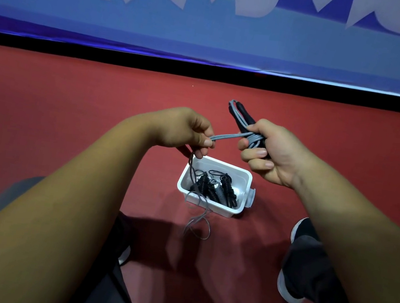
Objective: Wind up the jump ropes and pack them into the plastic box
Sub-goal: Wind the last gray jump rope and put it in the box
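A red floor [68,118] fills the middle of the view. Along its far edge, at 12 o'clock, runs a black strip [104,55], and above that hangs a blue banner [211,31] with large white characters, blurred. At 4 o'clock a dark shoe [292,287] with a white sole rests on the floor.

A white box [237,183] sits on the floor at the centre, open at the top, with its long axis lying roughly 9 to 3 o'clock and a latch on its 3 o'clock end. Inside lie several wound ropes [214,188], black and grey coils packed side by side with their lengths running about 12 to 6 o'clock.

Both hands are raised at 12 o'clock of the box. The right hand [271,154] is closed round a pair of black handles [241,116], which stick out of the fist toward 11 o'clock, with grey turns wrapped across them at the fingers. The left hand [186,130] pinches the grey rope [224,137] between thumb and fingers. The strand between the hands is taut and runs 9 to 3 o'clock, rising slightly to the right.

Below the left hand the loose tail [197,229] drops past the box's 9 o'clock end and loops on the floor at its 6 o'clock side.
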`<state>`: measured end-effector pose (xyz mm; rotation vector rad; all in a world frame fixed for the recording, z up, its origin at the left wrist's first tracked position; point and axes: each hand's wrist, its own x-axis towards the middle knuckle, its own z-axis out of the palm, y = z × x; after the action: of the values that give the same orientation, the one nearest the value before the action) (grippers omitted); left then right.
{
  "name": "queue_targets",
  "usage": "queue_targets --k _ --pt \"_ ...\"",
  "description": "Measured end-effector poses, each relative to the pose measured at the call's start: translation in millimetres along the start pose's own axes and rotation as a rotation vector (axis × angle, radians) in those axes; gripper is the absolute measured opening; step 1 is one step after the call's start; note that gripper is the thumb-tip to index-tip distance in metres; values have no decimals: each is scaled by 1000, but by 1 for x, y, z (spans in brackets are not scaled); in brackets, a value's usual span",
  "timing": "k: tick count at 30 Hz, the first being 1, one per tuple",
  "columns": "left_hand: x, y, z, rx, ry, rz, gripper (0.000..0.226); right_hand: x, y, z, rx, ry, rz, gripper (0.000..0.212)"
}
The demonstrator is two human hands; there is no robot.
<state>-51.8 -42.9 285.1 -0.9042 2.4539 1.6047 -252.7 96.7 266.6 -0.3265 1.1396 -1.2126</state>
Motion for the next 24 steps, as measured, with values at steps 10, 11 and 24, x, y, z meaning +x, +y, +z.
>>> queue_targets --k 10,11,24 --pt "12 -12 8 215 20 -38 18 -4 4 4 -6 -16 -9 20" --pt "13 -12 10 226 35 -41 16 -5 4 4 -4 -24 -5 20" --pt "15 -6 12 -137 200 45 15 -24 8 2 -221 -317 227 30"
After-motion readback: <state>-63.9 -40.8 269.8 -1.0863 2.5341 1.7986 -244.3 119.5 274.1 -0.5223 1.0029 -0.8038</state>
